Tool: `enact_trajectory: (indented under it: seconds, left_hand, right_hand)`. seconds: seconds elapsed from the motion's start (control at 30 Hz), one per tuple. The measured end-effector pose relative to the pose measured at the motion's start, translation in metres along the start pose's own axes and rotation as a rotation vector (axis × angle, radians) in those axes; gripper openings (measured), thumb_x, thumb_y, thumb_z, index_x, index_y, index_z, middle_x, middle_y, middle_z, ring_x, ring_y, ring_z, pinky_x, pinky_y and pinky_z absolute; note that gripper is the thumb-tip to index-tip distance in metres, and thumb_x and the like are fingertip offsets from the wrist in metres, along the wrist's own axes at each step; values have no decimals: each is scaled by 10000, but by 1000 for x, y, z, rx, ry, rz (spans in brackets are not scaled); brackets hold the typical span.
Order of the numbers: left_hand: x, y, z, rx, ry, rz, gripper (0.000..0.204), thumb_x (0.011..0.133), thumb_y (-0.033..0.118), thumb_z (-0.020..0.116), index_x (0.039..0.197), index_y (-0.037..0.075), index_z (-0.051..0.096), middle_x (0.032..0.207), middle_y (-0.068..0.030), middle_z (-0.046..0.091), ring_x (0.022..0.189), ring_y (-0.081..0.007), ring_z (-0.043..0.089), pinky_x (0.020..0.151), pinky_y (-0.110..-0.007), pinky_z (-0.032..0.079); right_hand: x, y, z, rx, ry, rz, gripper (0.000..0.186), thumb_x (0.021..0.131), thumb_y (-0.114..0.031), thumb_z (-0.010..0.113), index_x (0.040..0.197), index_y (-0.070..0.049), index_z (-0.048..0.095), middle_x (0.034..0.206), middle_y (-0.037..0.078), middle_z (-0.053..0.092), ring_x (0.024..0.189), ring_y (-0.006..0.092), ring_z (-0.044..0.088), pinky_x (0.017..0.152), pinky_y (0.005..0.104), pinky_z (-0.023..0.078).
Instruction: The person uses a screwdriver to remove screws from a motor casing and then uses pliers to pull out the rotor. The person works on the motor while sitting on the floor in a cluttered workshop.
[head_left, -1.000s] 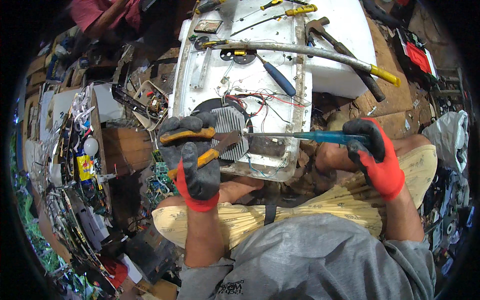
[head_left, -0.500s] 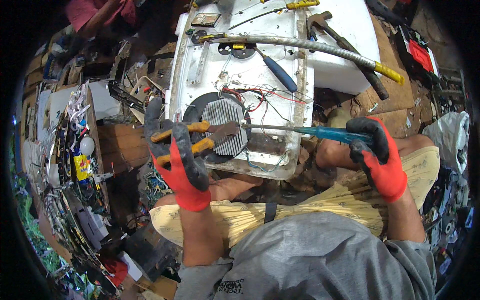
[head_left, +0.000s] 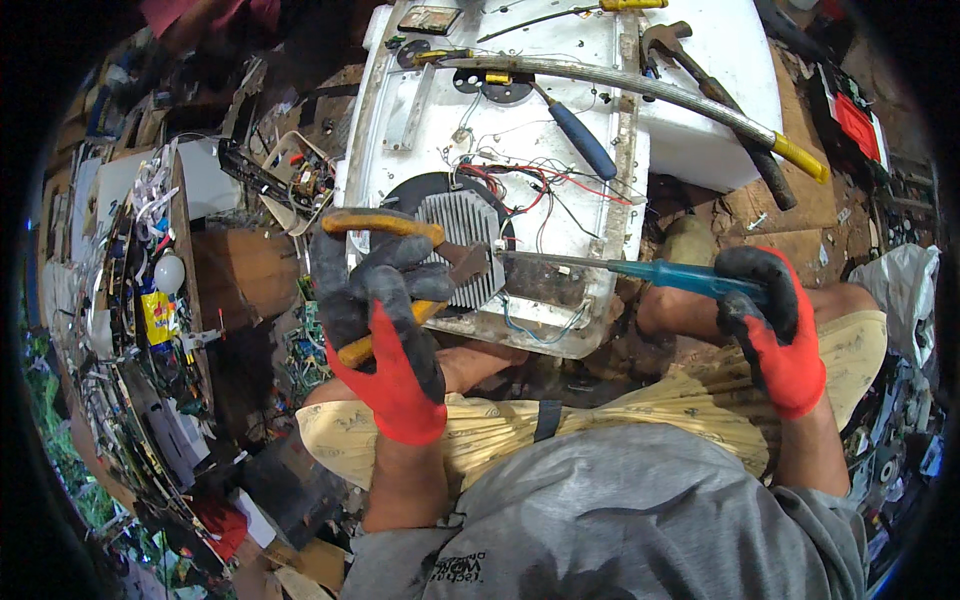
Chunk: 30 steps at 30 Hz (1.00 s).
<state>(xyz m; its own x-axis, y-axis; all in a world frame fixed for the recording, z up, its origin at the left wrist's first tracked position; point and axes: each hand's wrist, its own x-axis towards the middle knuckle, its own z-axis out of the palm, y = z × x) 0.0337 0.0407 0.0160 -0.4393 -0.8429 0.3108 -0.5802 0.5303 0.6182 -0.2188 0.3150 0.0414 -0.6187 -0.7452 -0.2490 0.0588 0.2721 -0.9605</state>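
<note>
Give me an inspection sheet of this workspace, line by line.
Surface: white appliance panel, dirty, resting by the knees.
Job's things: pliers with orange handles; teal-handled screwdriver, tip at the round finned grille.
Clutter: blue-handled screwdriver, hose, wrench.
Hands: left hand grips the pliers; right hand grips the screwdriver.
Cables: red, black and white wires, loose.
Surroundings: circuit boards and scrap at left.

A blue-handled screwdriver [head_left: 582, 141] lies at upper centre of the frame, beside a long metal pipe with a yellow end [head_left: 640, 88]. At far left sit a white bulb [head_left: 168, 272] and a green circuit board [head_left: 302, 345]; a red box [head_left: 856, 124] sits upper right.
</note>
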Motion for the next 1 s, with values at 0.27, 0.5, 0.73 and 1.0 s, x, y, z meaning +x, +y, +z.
enact_trajectory:
  seconds: [0.27,0.5,0.73,1.0]
  left_hand:
    - [-16,-61,15,154,105,688,470,877,75,716,1304,-24,548,1293,-161,581,1122,-270,599,958,-353,479]
    - [-28,-91,0,74,-144,541,438,843,16,743,1248,-47,588,1160,-96,680,1000,-207,673,865,-295,550]
    - [-14,-86,-2,-114,-258,422,264,913,70,652,1157,-30,649,1055,-106,708,943,-213,696,820,-309,568]
    - [-2,-86,-20,-138,-464,416,270,931,135,639,1143,-33,646,1029,-94,700,936,-191,685,838,-306,560]
  right_hand:
    - [2,-5,1,-57,-30,-37,463,860,-40,552,1313,32,492,1283,127,566,1222,217,526,1081,348,369]
    - [0,-6,2,-35,4,1,470,860,-82,566,1309,39,493,1280,135,562,1225,224,526,1082,351,368]
    - [-2,-2,-1,-30,-24,-66,482,864,-39,566,1331,38,479,1283,134,568,1227,217,526,1080,354,372]
    - [0,-8,2,-111,-67,-123,471,872,-28,590,1330,15,489,1268,111,576,1198,198,534,1054,334,394]
